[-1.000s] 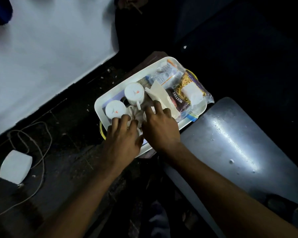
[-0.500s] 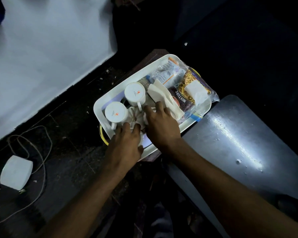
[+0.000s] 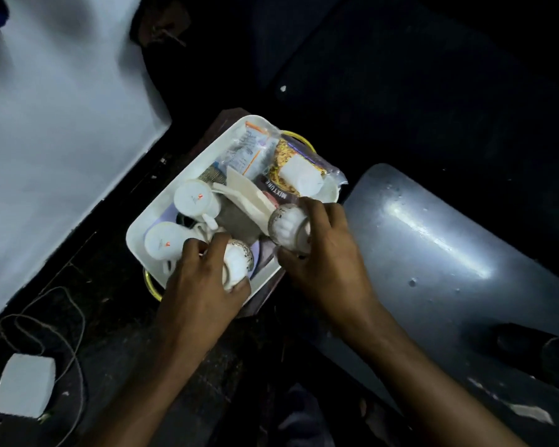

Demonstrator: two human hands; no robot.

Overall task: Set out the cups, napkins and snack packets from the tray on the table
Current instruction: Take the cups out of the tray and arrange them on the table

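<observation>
Gripping one small white cup each: left hand (image 3: 204, 285) wrapped around a cup (image 3: 238, 264) at the near edge of the white tray (image 3: 149, 221), right hand (image 3: 323, 253) clamped on another cup (image 3: 288, 227) just above the tray's near right corner. Standing upside down along the left edge, two more cups (image 3: 194, 198) (image 3: 163, 241). Lying mid-tray, folded napkins (image 3: 249, 198); toward the far right corner, snack packets (image 3: 281, 166). Just right of the tray, a grey table (image 3: 449, 253).
</observation>
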